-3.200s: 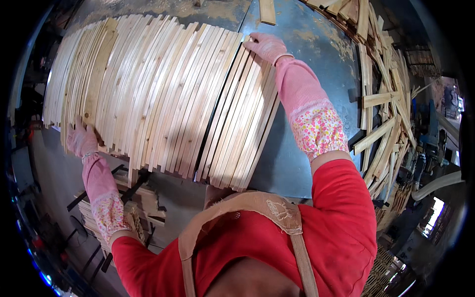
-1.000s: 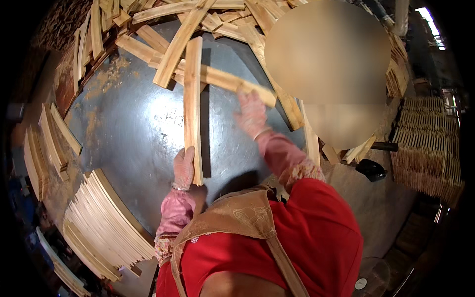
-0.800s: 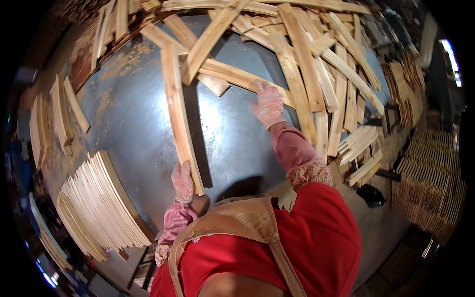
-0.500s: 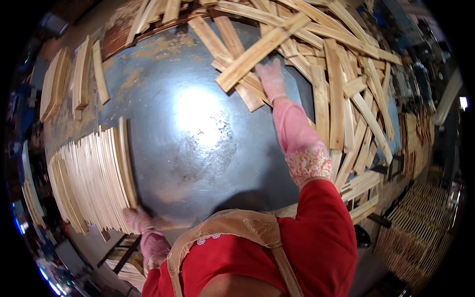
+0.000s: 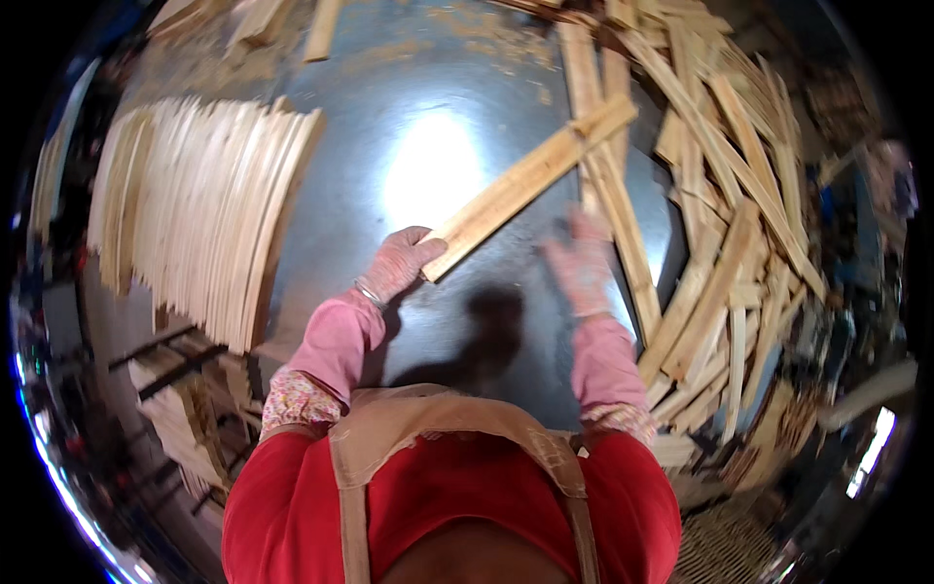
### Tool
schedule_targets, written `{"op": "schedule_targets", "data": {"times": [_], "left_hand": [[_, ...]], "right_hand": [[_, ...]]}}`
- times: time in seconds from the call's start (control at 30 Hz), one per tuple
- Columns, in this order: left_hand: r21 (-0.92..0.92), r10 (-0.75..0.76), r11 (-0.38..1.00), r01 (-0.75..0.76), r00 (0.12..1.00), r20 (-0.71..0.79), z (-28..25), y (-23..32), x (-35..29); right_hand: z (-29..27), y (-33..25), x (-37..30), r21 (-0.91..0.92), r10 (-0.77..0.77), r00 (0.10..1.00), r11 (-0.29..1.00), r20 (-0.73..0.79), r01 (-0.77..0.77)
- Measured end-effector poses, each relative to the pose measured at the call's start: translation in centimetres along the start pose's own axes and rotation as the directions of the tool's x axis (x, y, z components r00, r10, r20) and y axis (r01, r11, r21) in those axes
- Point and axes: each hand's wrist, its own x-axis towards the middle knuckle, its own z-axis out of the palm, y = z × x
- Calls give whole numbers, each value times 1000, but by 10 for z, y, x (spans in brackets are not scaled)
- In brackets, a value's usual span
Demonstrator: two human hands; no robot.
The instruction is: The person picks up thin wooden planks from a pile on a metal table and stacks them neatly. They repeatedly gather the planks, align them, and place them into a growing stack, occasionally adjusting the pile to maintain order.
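My left hand, in a pale glove, pinches the near end of a wooden slat. That slat slants up and to the right, its far end lying over other slats. To the right my right hand, gloved too and smeared by motion, hovers over the metal table with fingers apart, holding nothing that I can see. Just beside it another slat lies lengthwise. On the left stands a tight row of slats set on edge side by side.
A loose, crisscrossed heap of slats covers the table's right side. More slats lie at the far left edge, near scattered sawdust. Stacked wood sits below the table at the lower left.
My left hand has come from the row of slats to the middle and taken hold of a slat's end. My right hand has drawn back toward me from the heap.
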Motion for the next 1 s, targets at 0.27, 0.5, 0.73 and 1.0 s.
{"op": "schedule_targets", "data": {"times": [0.27,0.5,0.73,1.0], "left_hand": [[179,61,976,128,627,-777,-84,-162,-161],[564,430,604,564,365,-826,-170,-254,-213],[291,339,941,-172,459,-821,-180,-260,-177],[268,384,920,-286,793,-474,-207,-168,-155]], "right_hand": [[-63,151,-46,-536,419,905,782,71,-319],[23,-4,-15,358,345,842,789,414,-499],[215,-226,-2,694,135,798,423,588,-583],[297,-337,-43,684,73,774,421,629,-596]]}}
